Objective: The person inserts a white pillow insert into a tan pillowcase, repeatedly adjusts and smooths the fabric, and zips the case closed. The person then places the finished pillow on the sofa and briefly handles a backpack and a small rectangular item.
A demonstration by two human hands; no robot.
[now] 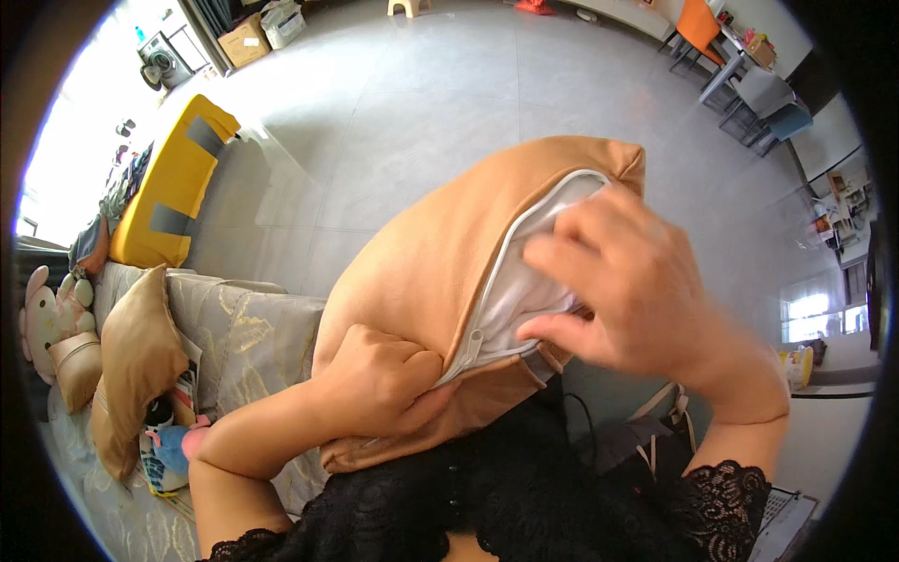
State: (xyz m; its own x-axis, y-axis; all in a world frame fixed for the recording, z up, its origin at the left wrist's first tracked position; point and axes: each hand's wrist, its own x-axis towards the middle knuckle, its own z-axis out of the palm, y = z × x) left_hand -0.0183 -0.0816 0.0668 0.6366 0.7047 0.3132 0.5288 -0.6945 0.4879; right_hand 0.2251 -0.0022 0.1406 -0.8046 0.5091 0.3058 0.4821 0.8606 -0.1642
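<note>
A tan cushion (421, 234) in a zippered cover rests up against my black lace top, tilted. Its white-edged zipper gapes, and white inner filling (529, 272) shows in the opening. The zipper pull (474, 339) is at the lower end of the gap, close to my left hand. My left hand (384, 375) is closed on the cover's edge beside the zipper. Over the opening is my right hand (623, 281), slightly blurred, with thumb and fingers apart. Its fingertips are near the white filling; whether they touch it I cannot tell.
To the left, a patterned grey sofa (248, 337) carries a tan pillow (140, 337), a plush toy (42, 323) and small items. A yellow padded piece (173, 187) stands behind it. An orange chair (698, 33) and a grey chair (768, 98) are at the far right.
</note>
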